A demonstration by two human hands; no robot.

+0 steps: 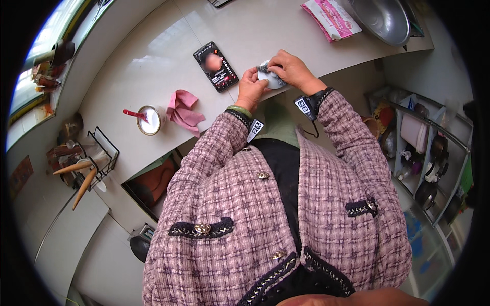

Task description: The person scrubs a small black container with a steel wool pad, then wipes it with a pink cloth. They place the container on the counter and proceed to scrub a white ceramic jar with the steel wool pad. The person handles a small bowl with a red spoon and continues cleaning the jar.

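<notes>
My left hand [250, 89] grips the near left side of a small round white disc, perhaps a lid [272, 82], close to the counter's front edge. Over the disc, the fingers of my right hand [292, 71] press a dark grey scouring pad [263, 68], part of which shows beyond the fingertips. To the left of my hands lies a black smartphone [216, 66] with its screen lit. Farther left a crumpled pink cloth [185, 111] rests beside an open tub of white powder or paste [152, 121], with a red spoon [134, 113] in it.
A pink and white packet of washing powder [331, 19] and a large metal bowl [383, 21] stand at the back right. A black wire rack [104, 157] with wooden-handled utensils is at the counter's left end. Shelves with pans [436, 147] stand at right, below the counter [153, 72].
</notes>
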